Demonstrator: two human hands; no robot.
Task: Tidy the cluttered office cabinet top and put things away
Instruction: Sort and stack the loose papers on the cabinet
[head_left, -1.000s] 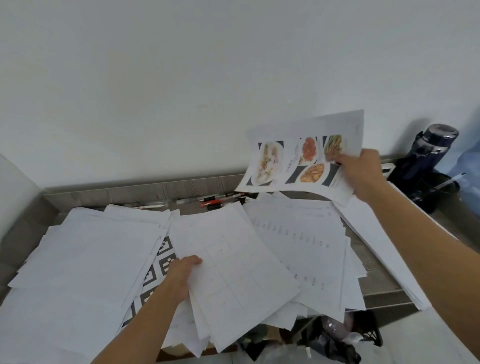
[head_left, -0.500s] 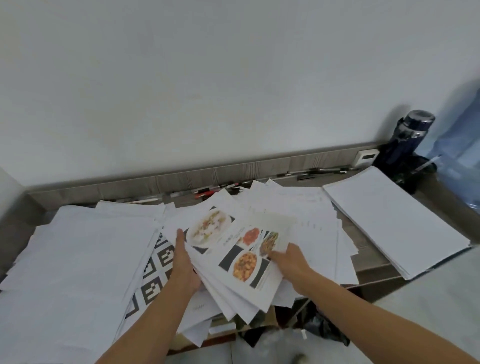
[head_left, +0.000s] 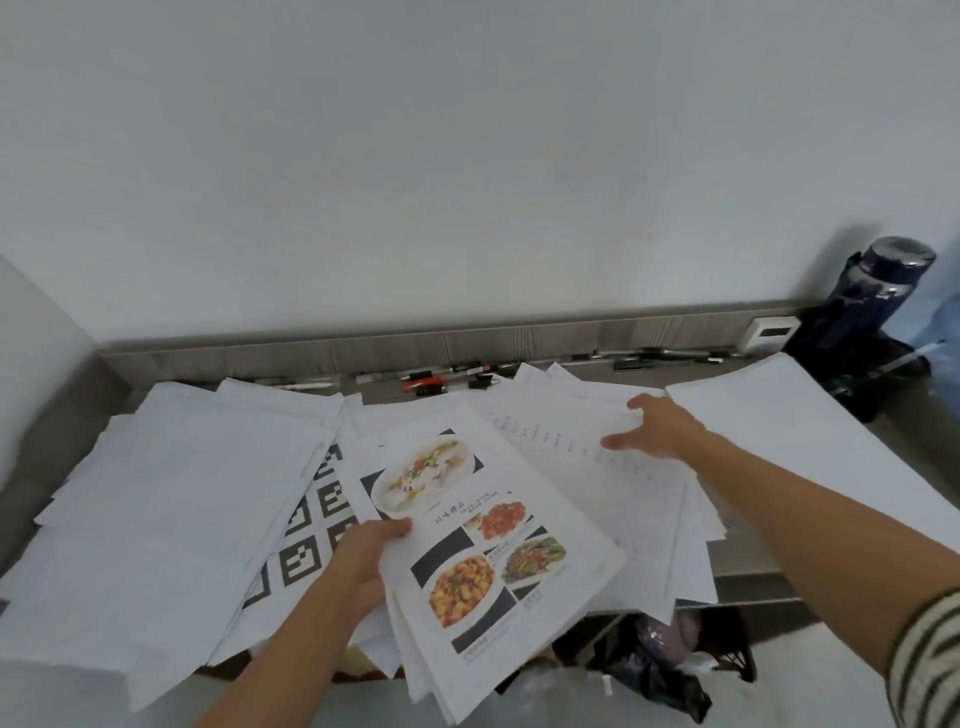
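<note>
A food-photo menu sheet (head_left: 493, 540) lies on top of a small stack of white papers that juts over the cabinet's front edge. My left hand (head_left: 363, 561) grips that stack at its left edge, thumb on top. My right hand (head_left: 652, 431) rests with spread fingers on a sheet with faint printed rows (head_left: 582, 447) in the middle pile. Loose white papers (head_left: 171, 499) cover the left of the cabinet top. A sheet with black square markers (head_left: 317, 525) peeks out between the piles.
A neat white stack (head_left: 810, 441) lies at the right. Pens and markers (head_left: 431, 382) line the back ledge, with a small white device (head_left: 769, 332) and a dark blue bottle (head_left: 878, 306) at the far right. A bin with dark bags (head_left: 654, 660) sits below the front edge.
The menu sheet came down from the air onto the stack in my left hand. My right hand let go of it and moved right and back onto the middle pile.
</note>
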